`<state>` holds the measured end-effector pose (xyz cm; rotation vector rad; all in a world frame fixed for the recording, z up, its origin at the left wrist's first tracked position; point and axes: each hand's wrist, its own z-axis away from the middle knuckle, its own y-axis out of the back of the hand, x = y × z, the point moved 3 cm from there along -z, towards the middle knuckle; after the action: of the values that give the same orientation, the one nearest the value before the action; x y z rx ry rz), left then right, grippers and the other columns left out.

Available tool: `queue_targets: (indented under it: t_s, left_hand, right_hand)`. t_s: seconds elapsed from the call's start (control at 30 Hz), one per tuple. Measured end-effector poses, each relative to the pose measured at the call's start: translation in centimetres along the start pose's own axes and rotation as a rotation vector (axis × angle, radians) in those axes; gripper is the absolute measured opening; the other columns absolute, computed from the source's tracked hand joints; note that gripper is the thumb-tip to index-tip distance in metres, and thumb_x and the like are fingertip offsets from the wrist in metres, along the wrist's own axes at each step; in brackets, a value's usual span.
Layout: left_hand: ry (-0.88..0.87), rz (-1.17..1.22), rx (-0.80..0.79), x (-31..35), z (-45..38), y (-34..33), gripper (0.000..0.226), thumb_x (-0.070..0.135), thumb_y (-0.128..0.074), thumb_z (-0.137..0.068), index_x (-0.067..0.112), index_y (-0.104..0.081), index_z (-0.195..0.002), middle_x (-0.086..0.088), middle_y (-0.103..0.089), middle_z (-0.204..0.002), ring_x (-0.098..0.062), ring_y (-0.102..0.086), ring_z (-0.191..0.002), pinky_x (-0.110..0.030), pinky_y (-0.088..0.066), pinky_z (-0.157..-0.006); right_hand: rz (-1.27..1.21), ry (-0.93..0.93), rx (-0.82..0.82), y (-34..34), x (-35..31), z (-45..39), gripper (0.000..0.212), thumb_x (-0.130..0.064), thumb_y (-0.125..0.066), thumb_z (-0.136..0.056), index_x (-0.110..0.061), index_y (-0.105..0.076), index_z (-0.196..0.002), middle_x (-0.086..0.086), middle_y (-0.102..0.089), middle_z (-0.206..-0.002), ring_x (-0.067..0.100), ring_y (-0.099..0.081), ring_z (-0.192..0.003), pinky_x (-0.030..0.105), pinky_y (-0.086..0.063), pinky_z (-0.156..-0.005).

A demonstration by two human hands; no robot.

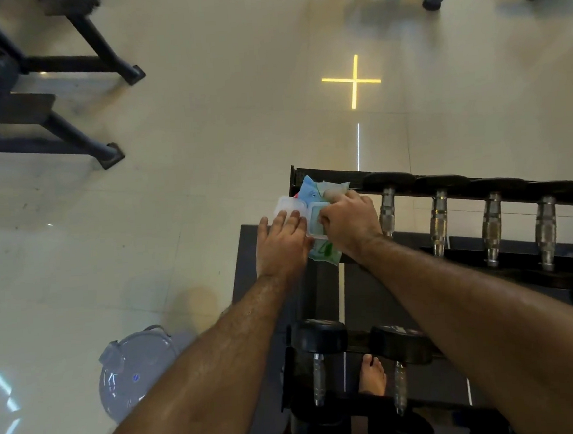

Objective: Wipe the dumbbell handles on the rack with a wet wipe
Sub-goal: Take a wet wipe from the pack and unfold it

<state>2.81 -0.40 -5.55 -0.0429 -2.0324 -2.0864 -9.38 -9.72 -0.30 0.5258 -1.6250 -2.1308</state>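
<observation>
Two bare hands meet over a soft wet-wipe pack [321,248], blue, white and green, that lies on the top left end of a black metal dumbbell rack [329,174], at about 12 o'clock from the frame's centre. The left hand [280,242] lies flat with its fingers straight and close together, pressing on the pack's flipped-open white plastic lid [286,207]. The right hand [350,224], just beside it at 3 o'clock, has its fingers curled and pinches at the pack's opening; whether a wipe is already between the fingertips cannot be told. A crumpled bit of white wipe [335,188] shows at the pack's far end, just above the right hand's knuckles.

At 3 o'clock from the pack, four chrome knurled dumbbell handles [491,228] stand side by side on the rack's upper tier, their black rubber heads [442,183] resting on the far rail. On the lower tier, at 6 o'clock from the hands, two more black-headed dumbbells [319,338] sit side by side with their chrome handles pointing toward the camera; both forearms cross above them. A bare foot [372,375] shows between those two handles, on the floor below.

On the glossy beige tiled floor [204,121], a translucent grey plastic bucket [136,373] stands at 8 o'clock. Black steel gym equipment frames [64,63] fill the 10 o'clock corner, and a yellow cross-shaped light reflection [353,81] shines at 1 o'clock.
</observation>
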Motion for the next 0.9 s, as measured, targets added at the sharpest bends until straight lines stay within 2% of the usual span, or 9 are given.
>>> queue_targets:
  t_s: [0.13, 0.27, 0.47, 0.6, 0.77, 0.9]
  left_hand:
    - [0.013, 0.019, 0.011, 0.2, 0.2, 0.0, 0.059, 0.049, -0.061, -0.101, 0.017, -0.056, -0.15, -0.006, -0.056, -0.154, -0.031, -0.047, -0.147, -0.063, -0.032, -0.121]
    - [0.022, 0.025, 0.003, 0.1, 0.3, -0.2, 0.065, 0.049, -0.07, -0.096, 0.016, -0.056, -0.15, -0.007, -0.055, -0.155, -0.031, -0.047, -0.147, -0.063, -0.032, -0.121]
    - [0.024, 0.051, 0.039, 0.2, 0.2, -0.2, 0.066, 0.047, -0.075, -0.092, 0.015, -0.058, -0.147, -0.009, -0.056, -0.154, -0.032, -0.048, -0.146, -0.062, -0.034, -0.12]
    - [0.032, 0.074, 0.079, 0.2, 0.4, -0.5, 0.063, 0.046, -0.075, -0.092, 0.014, -0.062, -0.144, -0.008, -0.059, -0.151, -0.031, -0.049, -0.146, -0.061, -0.036, -0.118]
    - [0.066, 0.086, 0.108, 0.1, 0.6, -0.9, 0.059, 0.046, -0.071, -0.095, 0.015, -0.061, -0.145, -0.007, -0.059, -0.152, -0.029, -0.048, -0.147, -0.06, -0.037, -0.117]
    - [0.113, 0.124, 0.115, 0.3, 1.3, -1.3, 0.061, 0.046, -0.07, -0.096, 0.017, -0.057, -0.149, -0.005, -0.055, -0.155, -0.028, -0.046, -0.148, -0.06, -0.038, -0.117]
  right_hand:
    - [0.053, -0.065, -0.023, -0.7, -0.6, -1.6, 0.049, -0.047, -0.077, -0.093, -0.018, -0.07, -0.132, 0.003, -0.063, -0.143, 0.025, -0.056, -0.132, 0.046, -0.044, -0.111]
    - [0.126, -0.064, -0.063, -1.3, -1.1, -1.9, 0.052, -0.048, -0.078, -0.093, -0.016, -0.069, -0.133, 0.005, -0.064, -0.141, 0.025, -0.056, -0.133, 0.045, -0.041, -0.113]
    - [0.201, -0.07, -0.153, -1.4, -1.7, -3.1, 0.048, -0.051, -0.078, -0.093, -0.016, -0.067, -0.124, 0.002, -0.068, -0.115, 0.021, -0.064, -0.112, 0.041, -0.044, -0.107]
    - [0.228, -0.023, -0.212, -2.1, -1.6, -3.5, 0.04, -0.049, -0.08, -0.092, -0.02, -0.068, -0.118, 0.0, -0.068, -0.116, 0.022, -0.062, -0.118, 0.045, -0.034, -0.115]
    - [0.279, 0.051, -0.255, -2.2, -1.1, -4.0, 0.038, -0.054, -0.077, -0.092, -0.025, -0.066, -0.114, -0.001, -0.062, -0.107, 0.022, -0.059, -0.111, 0.049, -0.03, -0.11]
    - [0.274, 0.076, -0.182, -2.7, -0.9, -3.5, 0.049, -0.055, -0.073, -0.091, -0.021, -0.063, -0.125, 0.003, -0.065, -0.124, 0.026, -0.057, -0.122, 0.051, -0.029, -0.112]
